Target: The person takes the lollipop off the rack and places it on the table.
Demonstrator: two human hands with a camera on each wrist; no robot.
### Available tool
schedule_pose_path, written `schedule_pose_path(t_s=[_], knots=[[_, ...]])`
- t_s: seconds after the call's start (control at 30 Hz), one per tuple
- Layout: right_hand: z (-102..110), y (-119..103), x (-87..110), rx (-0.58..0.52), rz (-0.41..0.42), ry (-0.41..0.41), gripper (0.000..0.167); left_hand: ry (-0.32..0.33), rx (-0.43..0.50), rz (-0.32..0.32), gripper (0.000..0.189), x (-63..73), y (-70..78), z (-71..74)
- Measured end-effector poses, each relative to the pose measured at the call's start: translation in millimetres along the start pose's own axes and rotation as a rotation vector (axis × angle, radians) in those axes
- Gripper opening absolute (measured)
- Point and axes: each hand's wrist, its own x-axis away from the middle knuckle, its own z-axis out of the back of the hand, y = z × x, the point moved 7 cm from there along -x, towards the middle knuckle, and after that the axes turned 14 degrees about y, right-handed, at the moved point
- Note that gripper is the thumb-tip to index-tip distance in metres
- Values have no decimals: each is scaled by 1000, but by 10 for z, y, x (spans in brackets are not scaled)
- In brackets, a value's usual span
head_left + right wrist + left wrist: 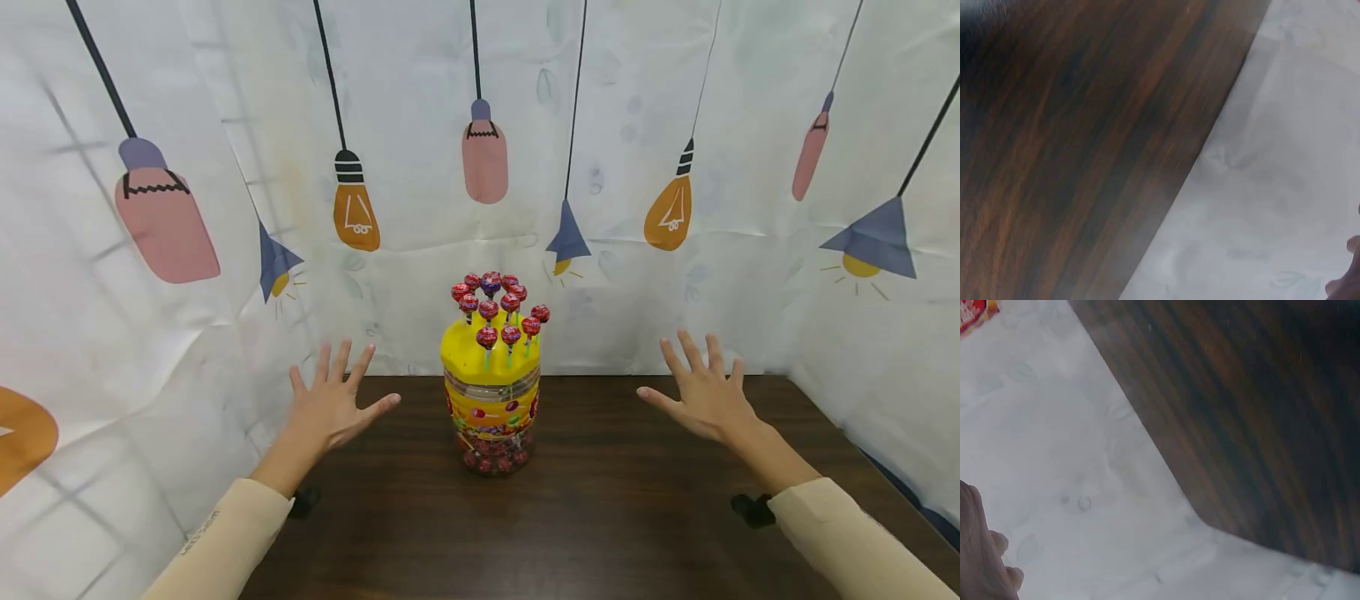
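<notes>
A jar [491,417] with a yellow lid [472,354] stands upright on the dark wooden table, with red-wrapped lollipops visible through its lower wall. Several lollipops [488,311] stick up out of the lid, most in red wrappers and one purple. To the left of the jar, my left hand [330,408] is held up with fingers spread, touching nothing. My right hand [708,400] is raised on the other side, fingers also spread and apart from the jar. Only a bit of the left hand [982,550] shows in the left wrist view, and fingertips [1352,245] in the right wrist view.
The dark wooden table [600,508] runs back to a white curtain [420,317] printed with hanging lamps and bulbs. The curtain also closes in the left and right sides. The table's right edge shows beyond the right hand.
</notes>
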Motion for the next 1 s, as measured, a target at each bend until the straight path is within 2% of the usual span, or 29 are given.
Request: schedule_pose_path(t_s=[0.23,0.4,0.5,0.73,0.9,1.0], knots=[[9,-196,160,-9,38,31,97,35,15,-9,101,207,165,-43],[-18,-307,236,-67,53,64,93,88,98,-19,97,318,315,-68],[-46,-377,272,-139,51,81,92,95,175,-14,96,354,419,-93],[-37,-619,298,-349,72,180,81,100,512,13,94,346,680,-117],[17,-735,295,-502,28,195,73,86,811,65,89,298,821,-141],[48,-782,289,-578,12,203,68,82,950,79,87,243,900,-152]])
